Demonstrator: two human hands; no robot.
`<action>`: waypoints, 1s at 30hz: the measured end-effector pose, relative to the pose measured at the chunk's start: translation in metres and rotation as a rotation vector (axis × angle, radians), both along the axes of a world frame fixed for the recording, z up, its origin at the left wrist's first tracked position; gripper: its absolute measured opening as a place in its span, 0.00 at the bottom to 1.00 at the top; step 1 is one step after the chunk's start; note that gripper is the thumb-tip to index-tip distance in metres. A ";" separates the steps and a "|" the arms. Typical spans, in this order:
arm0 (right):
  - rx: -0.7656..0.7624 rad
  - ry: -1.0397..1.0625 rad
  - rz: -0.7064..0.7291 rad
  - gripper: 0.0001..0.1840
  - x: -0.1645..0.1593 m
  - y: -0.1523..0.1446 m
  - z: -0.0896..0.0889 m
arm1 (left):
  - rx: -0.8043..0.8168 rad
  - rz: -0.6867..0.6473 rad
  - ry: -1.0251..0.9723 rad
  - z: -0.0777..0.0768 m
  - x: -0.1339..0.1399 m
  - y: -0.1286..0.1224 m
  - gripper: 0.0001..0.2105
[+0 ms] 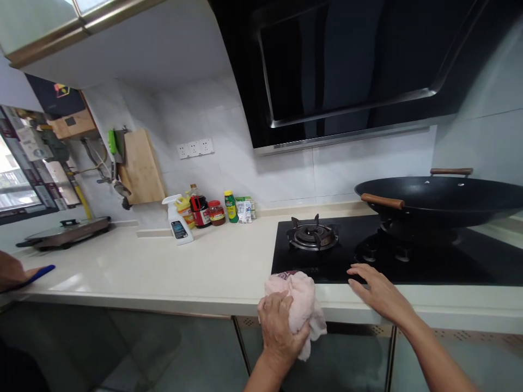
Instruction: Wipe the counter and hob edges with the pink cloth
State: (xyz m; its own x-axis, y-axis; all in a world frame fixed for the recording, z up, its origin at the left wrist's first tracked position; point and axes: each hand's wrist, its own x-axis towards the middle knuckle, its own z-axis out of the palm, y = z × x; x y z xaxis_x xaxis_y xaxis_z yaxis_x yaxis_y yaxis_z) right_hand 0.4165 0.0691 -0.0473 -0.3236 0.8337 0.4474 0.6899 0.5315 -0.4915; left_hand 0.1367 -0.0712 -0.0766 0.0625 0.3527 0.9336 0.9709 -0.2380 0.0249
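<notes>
My left hand (280, 332) is wrapped round a bunched pale pink cloth (301, 299) at the front edge of the countertop (220, 272). Part of the cloth hangs over the edge, and its top touches the front left corner of the black gas stove (327, 270). My right hand (378, 291) is over the stove's front edge, fingers extended and apart, holding nothing. Just beyond its fingertips are two stove knobs (369, 253). Behind the cloth is the bare left burner (314, 235). On the right burner rests a large black wok (441, 204) with wooden handles.
A white spray bottle (178, 222), sauce bottle (200, 209), red-lidded jar (216, 213) and green bottle (231, 207) line the wall. Another person's hand (11, 270) lies near a blue cloth (38, 275). An electric pan (67, 233) stands far left. The range hood (347, 71) hangs above.
</notes>
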 end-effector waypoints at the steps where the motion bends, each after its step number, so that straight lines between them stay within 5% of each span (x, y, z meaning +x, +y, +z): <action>1: -0.001 0.001 0.002 0.24 0.000 0.000 0.000 | -0.014 -0.021 0.024 0.000 -0.006 0.000 0.19; 9: -0.012 0.008 0.004 0.26 0.001 -0.001 0.000 | -0.039 0.016 0.269 -0.013 -0.109 -0.011 0.27; 17: -0.021 -0.003 -0.011 0.26 0.000 -0.004 0.003 | -0.028 0.195 0.232 -0.003 -0.197 -0.041 0.23; 21: -0.002 0.004 -0.004 0.26 -0.002 -0.001 0.001 | -0.007 0.344 0.109 -0.006 -0.190 -0.038 0.20; 25: 0.013 0.016 -0.009 0.26 -0.002 0.001 -0.001 | 0.004 0.458 -0.009 -0.011 -0.153 -0.029 0.21; 30: 0.015 0.006 -0.011 0.26 -0.001 0.002 -0.002 | -0.064 0.333 0.026 -0.013 -0.088 -0.019 0.21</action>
State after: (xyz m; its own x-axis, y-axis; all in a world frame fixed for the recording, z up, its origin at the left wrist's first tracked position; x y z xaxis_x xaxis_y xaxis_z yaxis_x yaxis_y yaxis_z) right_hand 0.4157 0.0709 -0.0492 -0.3116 0.8304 0.4619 0.6926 0.5313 -0.4878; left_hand 0.0483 -0.0902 -0.0894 -0.0428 0.4160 0.9084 0.9956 0.0937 0.0040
